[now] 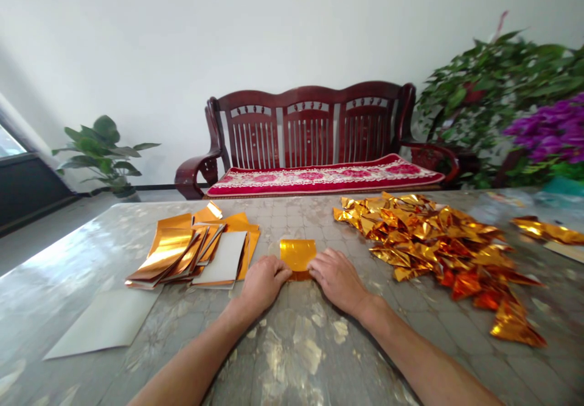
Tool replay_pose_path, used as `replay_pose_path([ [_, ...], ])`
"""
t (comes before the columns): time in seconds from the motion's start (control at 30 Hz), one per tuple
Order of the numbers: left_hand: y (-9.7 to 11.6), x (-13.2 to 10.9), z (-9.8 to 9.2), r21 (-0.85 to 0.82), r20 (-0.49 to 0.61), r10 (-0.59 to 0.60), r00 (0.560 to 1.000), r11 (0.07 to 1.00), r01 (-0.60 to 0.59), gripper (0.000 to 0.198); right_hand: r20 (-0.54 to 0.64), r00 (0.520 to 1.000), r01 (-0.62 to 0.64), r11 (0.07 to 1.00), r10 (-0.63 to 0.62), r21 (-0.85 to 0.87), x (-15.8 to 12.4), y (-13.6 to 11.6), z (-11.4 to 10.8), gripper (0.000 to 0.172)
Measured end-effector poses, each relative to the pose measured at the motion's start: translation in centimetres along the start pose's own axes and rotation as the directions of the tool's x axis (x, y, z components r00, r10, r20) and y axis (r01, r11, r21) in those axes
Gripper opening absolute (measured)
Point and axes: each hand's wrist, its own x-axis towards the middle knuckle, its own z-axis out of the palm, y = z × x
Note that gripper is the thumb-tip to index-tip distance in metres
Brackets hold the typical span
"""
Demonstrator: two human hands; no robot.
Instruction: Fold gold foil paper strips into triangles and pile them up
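The left hand point(263, 284) and the right hand point(337, 281) are curled, holding the near edge of a shiny gold foil sheet point(297, 255) in the middle of the stone-look table point(77, 290). A big heap of folded gold pieces point(438, 248) lies done on the right. A smaller pile of flat sheets point(191, 251) lies on the left.

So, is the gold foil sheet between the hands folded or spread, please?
Folded, it seems: the gold foil sheet shows a darker layer beneath.
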Motion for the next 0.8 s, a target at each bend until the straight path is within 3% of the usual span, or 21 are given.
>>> replay_pose_path([
  [0.2, -0.05, 0.2, -0.27, -0.009, 0.038, -0.132, 0.99, 0.991, 0.133, 0.031, 0.029, 0.997, -0.068, 0.997, 0.067, 0.031, 0.23, 0.0, 0.44, 0.014],
  [0.37, -0.09, 0.38, -0.32, 0.064, 0.009, -0.139, 0.99, 0.988, 0.138, 0.035, 0.041, 0.996, -0.084, 0.996, 0.082, 0.039, 0.36, 0.06, 0.75, 0.014],
  [0.8, -0.01, 1.01, -0.72, 0.131, 0.09, -0.196, 0.976, 0.974, 0.184, 0.034, 0.087, 0.989, -0.134, 0.983, 0.123, 0.126, 1.01, 0.24, 0.4, 0.012],
])
